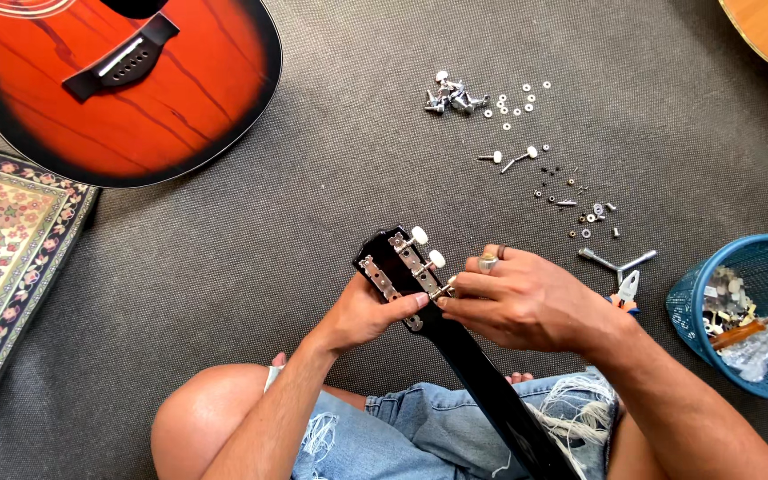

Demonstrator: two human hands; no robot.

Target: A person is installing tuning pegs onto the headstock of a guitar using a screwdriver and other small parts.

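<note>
Guitar headstock [395, 267], black with two metal tuner strips and white-knobbed pegs, sits at the centre of the frame, its black neck [491, 391] running down to the lower right over the person's lap. Left hand [368, 311] cups the headstock from below, thumb lying along its near edge. Right hand [526, 298] comes in from the right with fingers closed narrowly, pinching a small metal tuner peg [445, 288] against the headstock's side; a ring shows on one finger.

At the right edge, a blue mesh basket [762, 258] stands on the dark carpet [224, 267]; inside lie clear plastic bags of small parts and an orange-handled tool. Just left of it lie a three-armed metal wrench [616, 261] and pliers [628, 288]. Loose tuners, washers and screws [526, 142] are scattered in the upper middle. An orange-red guitar body [180, 98] fills the upper left, and a patterned rug [2, 258] lies at the left edge
</note>
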